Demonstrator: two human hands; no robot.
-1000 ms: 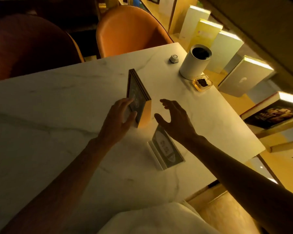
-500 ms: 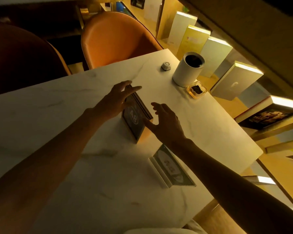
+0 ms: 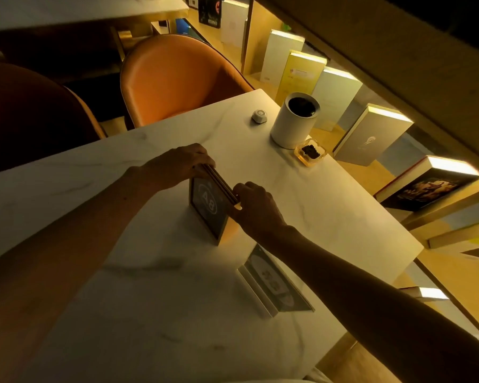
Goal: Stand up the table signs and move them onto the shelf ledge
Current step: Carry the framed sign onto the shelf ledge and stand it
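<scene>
A dark framed table sign (image 3: 206,206) marked "A8" stands upright on the white marble table (image 3: 150,286). My left hand (image 3: 180,164) grips the far end of its top edge and my right hand (image 3: 253,207) grips the near end. A second sign (image 3: 271,280) with a white base lies flat on the table nearer to me, partly hidden under my right forearm. The lit shelf ledge (image 3: 454,200) runs along the right side of the table and holds books.
A white cylindrical cup (image 3: 293,120), a small glass ashtray (image 3: 310,152) and a small white button (image 3: 259,116) stand at the table's far right corner. Two chairs, the nearer one orange (image 3: 177,78), are behind the table. Upright books (image 3: 374,134) line the ledge.
Both hands have closed on the top edge of the standing sign. One second ago it was tilted with only the left hand touching it; it now stands upright.
</scene>
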